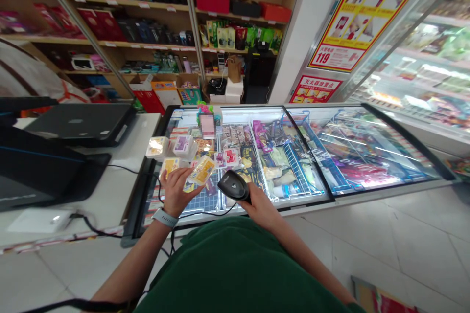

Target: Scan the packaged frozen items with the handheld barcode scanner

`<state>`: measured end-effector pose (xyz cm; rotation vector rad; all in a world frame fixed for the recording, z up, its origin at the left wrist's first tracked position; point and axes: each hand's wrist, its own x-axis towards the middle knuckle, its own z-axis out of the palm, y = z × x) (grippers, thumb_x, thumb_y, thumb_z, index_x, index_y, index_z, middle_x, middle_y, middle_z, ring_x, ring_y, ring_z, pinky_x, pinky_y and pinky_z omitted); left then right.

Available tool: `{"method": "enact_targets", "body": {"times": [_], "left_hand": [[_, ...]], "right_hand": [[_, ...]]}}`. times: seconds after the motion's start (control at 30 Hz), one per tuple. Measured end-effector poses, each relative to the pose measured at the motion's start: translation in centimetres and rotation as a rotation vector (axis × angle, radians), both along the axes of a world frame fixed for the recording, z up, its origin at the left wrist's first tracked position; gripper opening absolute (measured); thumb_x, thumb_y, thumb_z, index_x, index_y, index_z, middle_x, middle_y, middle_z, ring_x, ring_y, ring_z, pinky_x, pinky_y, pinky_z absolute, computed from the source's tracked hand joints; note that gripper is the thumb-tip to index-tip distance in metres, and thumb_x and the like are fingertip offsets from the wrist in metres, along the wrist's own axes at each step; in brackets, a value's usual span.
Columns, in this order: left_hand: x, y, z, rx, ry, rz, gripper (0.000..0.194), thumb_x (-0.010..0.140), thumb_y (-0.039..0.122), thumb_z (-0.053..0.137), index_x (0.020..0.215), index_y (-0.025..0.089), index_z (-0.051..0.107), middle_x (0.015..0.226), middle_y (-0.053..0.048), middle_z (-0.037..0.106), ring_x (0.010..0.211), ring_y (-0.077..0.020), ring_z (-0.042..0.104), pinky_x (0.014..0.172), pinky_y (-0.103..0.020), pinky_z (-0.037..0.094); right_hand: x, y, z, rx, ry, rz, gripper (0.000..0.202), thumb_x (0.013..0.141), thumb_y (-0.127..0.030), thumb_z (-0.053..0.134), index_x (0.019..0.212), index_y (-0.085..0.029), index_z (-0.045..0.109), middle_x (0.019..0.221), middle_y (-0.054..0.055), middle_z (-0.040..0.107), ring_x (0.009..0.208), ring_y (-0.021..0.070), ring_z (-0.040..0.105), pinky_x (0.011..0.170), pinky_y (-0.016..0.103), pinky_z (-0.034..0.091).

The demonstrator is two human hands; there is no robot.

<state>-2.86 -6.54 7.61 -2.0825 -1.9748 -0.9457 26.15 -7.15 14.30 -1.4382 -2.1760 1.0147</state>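
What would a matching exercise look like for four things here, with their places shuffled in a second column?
Things:
1. handheld scanner
2. pale wristband
3. tilted yellow-labelled pack
4. poster showing "119"

Places:
A. around the wrist of the left hand
B. beyond the glass-topped freezer, upper right
C. in the right hand
D. held by the left hand

Pairs: 1-C, 2-A, 3-D, 4-B.

"119" on a large poster [362, 15], "灭火器放置点" on the red sign [315, 90] below
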Motion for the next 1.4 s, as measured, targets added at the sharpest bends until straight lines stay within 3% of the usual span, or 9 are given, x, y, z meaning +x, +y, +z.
{"method": "enact_targets", "body": {"times": [0.2,0.33,0.57,0.7,0.87,1.03,1.23,1.4], "left_hand": [[0.4,0.1,0.3,-0.057,-0.006,0.024,0.052,0.076,0.056,0.067,0.117,0.025,0.06,0.116,-0.009,0.068,0.118,-0.0279,0.057,0.117,-0.048,0.015],[0.7,0.0,0.2,-0.088,0.003,0.108,0.054,0.075,0.058,0.067,0.117,0.026,0.06,0.122,-0.009,0.065,0.122,-0.028,0.054,0.116,-0.047,0.016],[0.5,0.8,-2.3,-0.014,0.05,0.355,0.054,0.074,0.062,0.066,0.111,0.023,0.065,0.141,-0.015,0.05,0.134,-0.0335,0.04,0.113,-0.053,0.013],[0.3,1.7,-3.7,0.02,0.083,0.388,0.056,0.071,0.062,0.069,0.108,0.019,0.067,0.142,-0.018,0.05,0.136,-0.0353,0.038,0.113,-0.055,0.008],[0.6,1.8,-4.0,-0.075,0.084,0.417,0.053,0.075,0.059,0.066,0.109,0.018,0.066,0.15,-0.02,0.041,0.142,-0.0361,0.027,0.112,-0.059,0.004],[0.9,1.6,-3.7,-0.117,0.077,0.391,0.05,0.078,0.057,0.064,0.106,0.016,0.066,0.152,-0.023,0.036,0.144,-0.0398,0.022,0.11,-0.064,0.003],[1.7,1.8,-2.4,-0.017,0.112,0.256,0.042,0.082,0.052,0.061,0.107,0.018,0.065,0.146,-0.019,0.045,0.14,-0.0369,0.032,0.112,-0.06,0.007],[4.4,3.7,-1.8,-0.2,-0.017,0.028,0.042,0.086,0.048,0.057,0.116,0.019,0.06,0.128,-0.015,0.06,0.125,-0.0321,0.049,0.108,-0.047,0.03]], "right_hand": [[0.2,0.1,0.0,-0.007,-0.021,0.006,0.017,0.089,-0.025,0.059,0.102,-0.018,0.05,0.103,0.009,0.06,0.097,0.0231,0.056,0.082,0.032,0.04],[0.1,0.2,-0.1,-0.021,-0.023,-0.001,0.018,0.089,-0.025,0.06,0.102,-0.018,0.05,0.102,0.009,0.06,0.095,0.0238,0.056,0.08,0.033,0.04],[0.2,0.3,-0.6,-0.03,0.012,-0.014,0.017,0.089,-0.024,0.059,0.101,-0.017,0.05,0.101,0.009,0.06,0.094,0.0238,0.056,0.079,0.033,0.041],[0.4,0.4,-0.8,-0.025,0.015,-0.012,0.018,0.089,-0.024,0.059,0.102,-0.016,0.05,0.101,0.01,0.059,0.094,0.0241,0.056,0.08,0.033,0.041],[0.7,0.5,-1.2,-0.02,-0.012,-0.027,0.017,0.089,-0.026,0.06,0.099,-0.017,0.05,0.098,0.008,0.06,0.09,0.0229,0.056,0.077,0.032,0.041],[0.8,0.6,-1.6,-0.018,-0.012,-0.042,0.017,0.089,-0.027,0.06,0.099,-0.018,0.05,0.098,0.008,0.06,0.091,0.0229,0.057,0.077,0.032,0.041],[1.2,0.7,-2.1,-0.03,-0.004,-0.113,0.016,0.089,-0.025,0.06,0.1,-0.017,0.051,0.1,0.009,0.061,0.093,0.0226,0.059,0.077,0.031,0.042],[2.2,0.7,-2.9,-0.03,-0.013,-0.215,0.019,0.088,-0.024,0.06,0.103,-0.016,0.052,0.102,0.011,0.062,0.095,0.0248,0.06,0.078,0.032,0.043]]}}
